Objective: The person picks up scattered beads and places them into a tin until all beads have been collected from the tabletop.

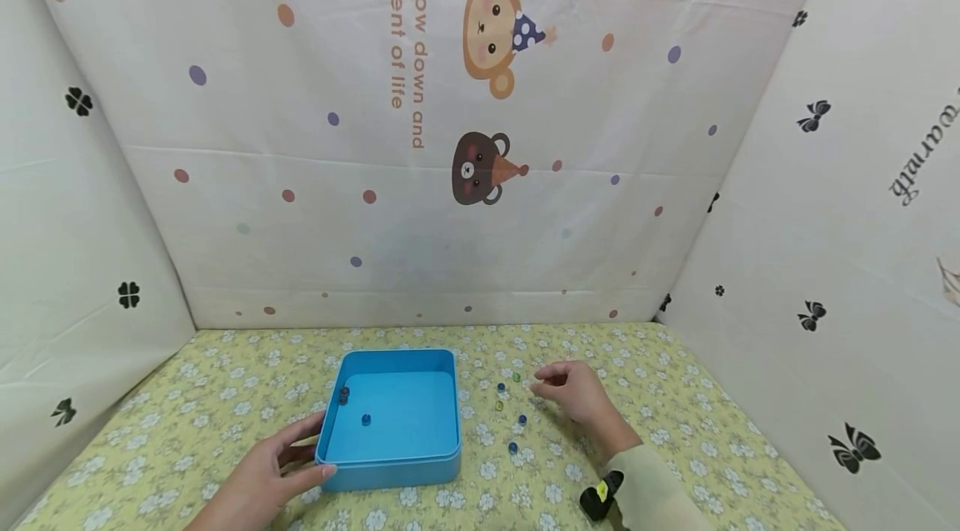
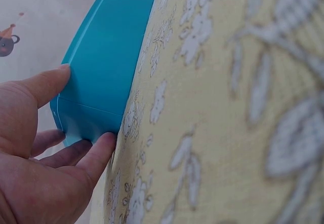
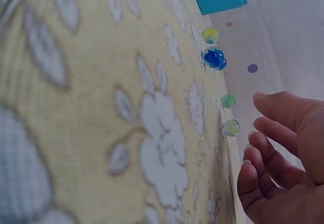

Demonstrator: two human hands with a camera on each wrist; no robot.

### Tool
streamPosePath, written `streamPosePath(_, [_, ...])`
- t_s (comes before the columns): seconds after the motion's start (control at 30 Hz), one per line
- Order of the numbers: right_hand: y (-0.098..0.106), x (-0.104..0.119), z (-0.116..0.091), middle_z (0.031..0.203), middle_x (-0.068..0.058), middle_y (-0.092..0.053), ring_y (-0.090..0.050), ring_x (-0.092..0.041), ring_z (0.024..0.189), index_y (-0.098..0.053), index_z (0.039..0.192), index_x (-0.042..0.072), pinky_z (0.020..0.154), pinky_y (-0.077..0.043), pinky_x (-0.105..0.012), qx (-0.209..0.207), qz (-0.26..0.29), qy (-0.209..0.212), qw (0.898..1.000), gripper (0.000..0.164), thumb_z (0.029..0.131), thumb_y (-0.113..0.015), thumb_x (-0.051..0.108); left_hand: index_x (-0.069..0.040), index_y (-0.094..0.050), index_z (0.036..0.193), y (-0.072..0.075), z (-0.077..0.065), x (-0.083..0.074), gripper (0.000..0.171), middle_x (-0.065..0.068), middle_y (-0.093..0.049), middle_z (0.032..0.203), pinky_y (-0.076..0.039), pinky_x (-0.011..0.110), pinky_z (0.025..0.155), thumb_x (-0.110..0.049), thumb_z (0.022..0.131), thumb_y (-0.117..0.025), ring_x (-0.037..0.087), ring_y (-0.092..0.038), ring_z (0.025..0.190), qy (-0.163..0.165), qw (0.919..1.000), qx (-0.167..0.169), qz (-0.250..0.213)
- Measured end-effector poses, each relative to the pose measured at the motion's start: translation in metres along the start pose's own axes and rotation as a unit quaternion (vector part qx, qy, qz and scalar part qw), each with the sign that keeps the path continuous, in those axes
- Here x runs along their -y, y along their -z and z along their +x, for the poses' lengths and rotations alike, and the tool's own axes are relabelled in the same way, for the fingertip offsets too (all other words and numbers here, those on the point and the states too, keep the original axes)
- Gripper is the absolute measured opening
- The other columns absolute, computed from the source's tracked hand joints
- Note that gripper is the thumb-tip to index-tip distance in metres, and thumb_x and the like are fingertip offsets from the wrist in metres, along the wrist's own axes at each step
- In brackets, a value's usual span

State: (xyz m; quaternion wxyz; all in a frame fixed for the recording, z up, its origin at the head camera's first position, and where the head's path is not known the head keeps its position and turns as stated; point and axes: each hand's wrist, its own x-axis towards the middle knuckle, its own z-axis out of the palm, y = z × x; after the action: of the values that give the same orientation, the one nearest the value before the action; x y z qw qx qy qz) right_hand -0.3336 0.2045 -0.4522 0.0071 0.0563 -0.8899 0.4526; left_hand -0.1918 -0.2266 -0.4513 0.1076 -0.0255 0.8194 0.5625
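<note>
A square blue box (image 1: pixel 397 474) stands on the cloth, its top uncovered. At its near left corner, my left hand (image 1: pixel 273 464) holds it, thumb against the front wall and fingers along the left side, as the left wrist view (image 2: pixel 55 148) also shows. Inside lie a blue marble (image 1: pixel 366 420) and a dark reddish marble (image 1: pixel 343 398) by the left wall. Right of the box, my right hand (image 1: pixel 577 391) hovers low, fingers loosely bent, nothing visible between thumb and forefinger. Closest to its fingertips are a clear yellowish marble (image 3: pixel 232 127) and a green marble (image 3: pixel 228 101).
Between box and right hand, several loose marbles lie on the cloth, among them a blue marble (image 1: pixel 513 448) in front and a yellow-green marble (image 1: pixel 499 405). The flowered yellow cloth (image 1: pixel 600 506) covers the table. Printed white curtains (image 1: pixel 420 264) enclose the back and sides.
</note>
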Motion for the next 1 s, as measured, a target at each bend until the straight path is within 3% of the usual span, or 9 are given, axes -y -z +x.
streamPosePath(0.53, [0.0033, 0.0004, 0.0001, 0.099, -0.004, -0.070, -0.061, -0.016, 0.082, -0.079, 0.106, 0.006, 0.059, -0.057, -0.027, 0.020, -0.016, -0.017, 1.000, 0.018, 0.089, -0.082, 0.012, -0.004, -0.030, 0.160, 0.0002, 0.0000, 0.0006, 0.086, 0.034, -0.031, 0.161, -0.066, 0.046, 0.103, -0.030, 0.092, -0.077, 0.048, -0.057, 0.129, -0.003, 1.0000, -0.001, 0.006])
streamPosePath(1.0, [0.0002, -0.0008, 0.0006, 0.082, -0.003, -0.068, -0.057, -0.017, 0.070, -0.080, 0.100, 0.007, 0.054, -0.048, -0.024, 0.023, -0.041, -0.011, 0.999, 0.013, 0.087, -0.083, 0.009, -0.003, -0.029, 0.161, 0.0026, -0.0004, 0.0010, 0.088, 0.035, -0.028, 0.161, -0.066, 0.045, 0.103, -0.031, 0.093, -0.077, 0.050, -0.055, 0.130, -0.002, 0.9999, 0.011, -0.001])
